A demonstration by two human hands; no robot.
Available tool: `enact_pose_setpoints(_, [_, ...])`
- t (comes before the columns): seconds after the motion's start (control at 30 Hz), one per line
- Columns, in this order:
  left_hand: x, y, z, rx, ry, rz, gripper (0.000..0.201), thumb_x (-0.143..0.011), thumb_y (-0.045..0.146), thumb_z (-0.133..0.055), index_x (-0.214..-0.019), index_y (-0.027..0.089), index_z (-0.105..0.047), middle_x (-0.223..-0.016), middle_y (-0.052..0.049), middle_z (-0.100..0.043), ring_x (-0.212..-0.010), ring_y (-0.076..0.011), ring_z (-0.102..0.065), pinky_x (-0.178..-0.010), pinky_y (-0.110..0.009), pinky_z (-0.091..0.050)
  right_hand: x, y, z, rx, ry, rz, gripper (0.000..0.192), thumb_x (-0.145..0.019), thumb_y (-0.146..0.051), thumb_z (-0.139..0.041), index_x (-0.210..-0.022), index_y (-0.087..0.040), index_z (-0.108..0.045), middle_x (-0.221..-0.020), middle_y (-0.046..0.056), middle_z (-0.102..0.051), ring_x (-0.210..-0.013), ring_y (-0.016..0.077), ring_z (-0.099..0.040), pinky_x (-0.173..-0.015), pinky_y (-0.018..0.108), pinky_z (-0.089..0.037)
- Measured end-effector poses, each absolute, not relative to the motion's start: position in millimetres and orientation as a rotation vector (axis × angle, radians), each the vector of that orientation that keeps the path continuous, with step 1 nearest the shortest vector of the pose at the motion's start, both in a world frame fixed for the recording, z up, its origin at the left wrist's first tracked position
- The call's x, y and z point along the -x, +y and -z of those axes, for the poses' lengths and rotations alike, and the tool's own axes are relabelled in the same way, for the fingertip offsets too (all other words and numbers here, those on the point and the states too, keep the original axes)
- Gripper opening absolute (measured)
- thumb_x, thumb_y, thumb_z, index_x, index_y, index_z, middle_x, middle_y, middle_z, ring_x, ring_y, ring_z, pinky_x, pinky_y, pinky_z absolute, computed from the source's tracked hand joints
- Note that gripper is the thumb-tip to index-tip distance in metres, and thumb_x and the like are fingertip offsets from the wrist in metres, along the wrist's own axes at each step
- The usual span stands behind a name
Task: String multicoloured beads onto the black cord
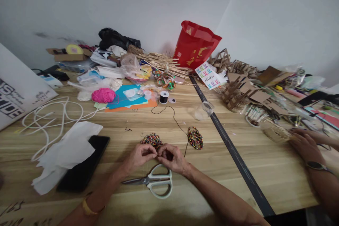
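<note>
My left hand and my right hand meet fingertip to fingertip low in the middle of the view. Both are closed in a pinch, and whatever lies between the fingers is too small to make out. Just beyond them is a heap of multicoloured beads, partly hidden by the fingers. Scissors with pale handles lie beneath the hands, blades to the left. To the right rests a coil of strung beads. Black cord runs from a spool past the coil towards my right hand.
A black phone lies left under white paper, near a white cable. Pink yarn, a clear jar and a red bag stand farther back. Another person's hands work at right by woven baskets.
</note>
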State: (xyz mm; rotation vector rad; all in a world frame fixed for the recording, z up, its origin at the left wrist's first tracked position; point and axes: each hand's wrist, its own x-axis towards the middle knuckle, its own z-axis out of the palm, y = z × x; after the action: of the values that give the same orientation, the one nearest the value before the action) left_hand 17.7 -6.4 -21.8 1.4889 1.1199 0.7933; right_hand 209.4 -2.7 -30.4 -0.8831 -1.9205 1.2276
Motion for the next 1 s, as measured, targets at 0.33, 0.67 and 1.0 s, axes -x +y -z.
enact_pose_setpoints(0.33, [-17.8,-5.8,19.7,-1.499,1.13,-0.813,0.012,-0.068,0.025,-0.065,-0.068,0.014,-0.068,-0.066,-0.003,-0.068,-0.066,-0.0166,-0.06,-0.065,-0.025,-0.047,-207.6,-0.8,31.7,0.902,-1.935,-1.188,0.019,-0.08,-0.034,-0.062,-0.077,-0.015,-0.059,-0.062,-0.002,-0.052,-0.05,0.0073,-0.042,-0.046,0.018,-0.034])
enact_pose_setpoints(0.67, [-17.7,-6.5,14.9,-1.5,1.151,-0.82,0.011,-0.068,0.025,-0.064,-0.067,0.014,-0.067,-0.067,-0.003,-0.068,-0.067,-0.0171,-0.059,-0.065,-0.026,-0.047,-207.6,0.1,30.9,0.893,-1.977,-1.117,0.018,-0.083,-0.031,-0.059,-0.078,-0.015,-0.061,-0.064,0.0,-0.053,-0.054,0.009,-0.046,-0.049,0.019,-0.036])
enact_pose_setpoints(1.0, [-17.8,-6.9,14.8,-1.556,1.156,-0.835,0.014,-0.072,0.027,-0.061,-0.068,0.014,-0.066,-0.068,-0.003,-0.067,-0.068,-0.0171,-0.059,-0.065,-0.025,-0.046,-209.0,1.9,28.5,0.832,-2.005,-1.052,0.019,-0.086,-0.032,-0.055,-0.079,-0.016,-0.061,-0.069,0.002,-0.057,-0.059,0.0116,-0.049,-0.054,0.022,-0.037])
